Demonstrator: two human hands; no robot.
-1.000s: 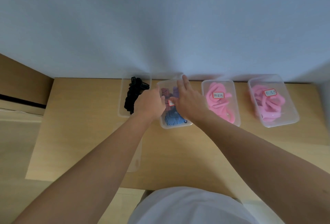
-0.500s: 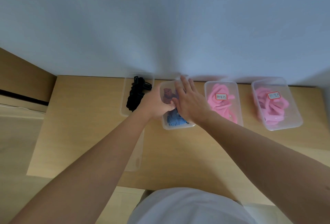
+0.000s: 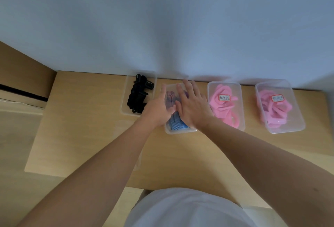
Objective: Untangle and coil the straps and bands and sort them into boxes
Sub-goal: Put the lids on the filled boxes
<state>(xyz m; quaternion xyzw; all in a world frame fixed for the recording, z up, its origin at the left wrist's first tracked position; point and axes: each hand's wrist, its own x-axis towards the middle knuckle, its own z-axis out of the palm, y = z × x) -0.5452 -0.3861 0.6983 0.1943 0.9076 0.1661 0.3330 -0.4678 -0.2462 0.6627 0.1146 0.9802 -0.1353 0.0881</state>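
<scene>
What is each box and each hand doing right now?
Box of black straps: no lid, hands off it.
Box of striped bands: lid on, both hands on it.
Two boxes of pink bands: lidded, labelled.
Left hand: on the lid's left side.
Right hand: flat, fingers spread.

Blk straps (image 3: 138, 96); pink bands (image 3: 224, 103); blue-striped strap (image 3: 176, 125).

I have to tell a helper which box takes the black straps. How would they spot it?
Look along the wooden table where it meets the wall: four clear plastic boxes stand in a row. The box with the black straps is the leftmost, just left of the one under both hands. Its neighbours hold striped or pink bands; only this one holds black.
</scene>
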